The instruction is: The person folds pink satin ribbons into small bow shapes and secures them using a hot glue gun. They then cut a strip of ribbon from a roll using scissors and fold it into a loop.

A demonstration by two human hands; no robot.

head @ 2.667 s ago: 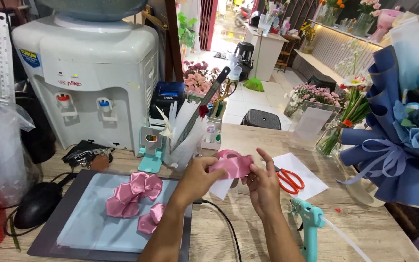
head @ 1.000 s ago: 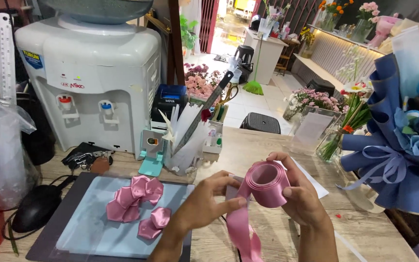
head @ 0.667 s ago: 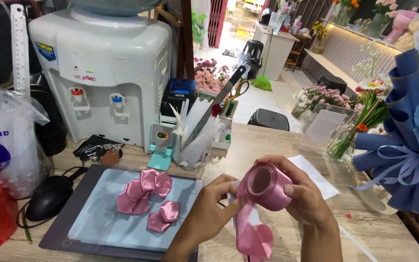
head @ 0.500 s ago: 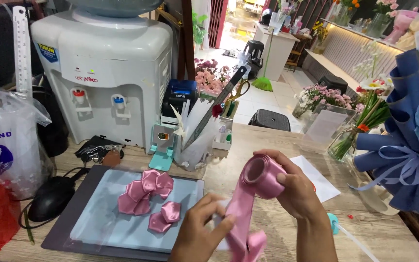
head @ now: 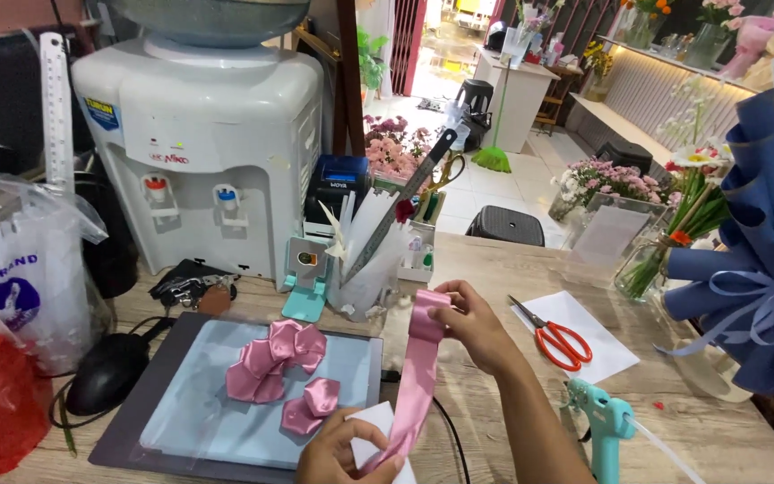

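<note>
My right hand [head: 475, 326] holds a roll of pink satin ribbon [head: 426, 315] up above the wooden table [head: 494, 269]. A length of the ribbon runs down from the roll to my left hand [head: 344, 451], which pinches its lower end together with a small white piece of paper [head: 376, 428] at the bottom edge of the view. Just left of my hands, two folded pink ribbon bows [head: 272, 361] lie on a pale blue sheet on a dark mat [head: 156, 394].
Red-handled scissors [head: 555, 339] rest on white paper to the right, with a teal glue gun [head: 604, 425] nearer. A blue-wrapped bouquet [head: 754, 269] stands far right. A water dispenser [head: 208, 152], a holder with a long knife [head: 371, 262], a black mouse [head: 109, 375] and plastic bags are at left.
My hands have drawn apart: the right one lifted the roll up and back, the left one pulled the ribbon's end down toward me, unrolling a longer strip.
</note>
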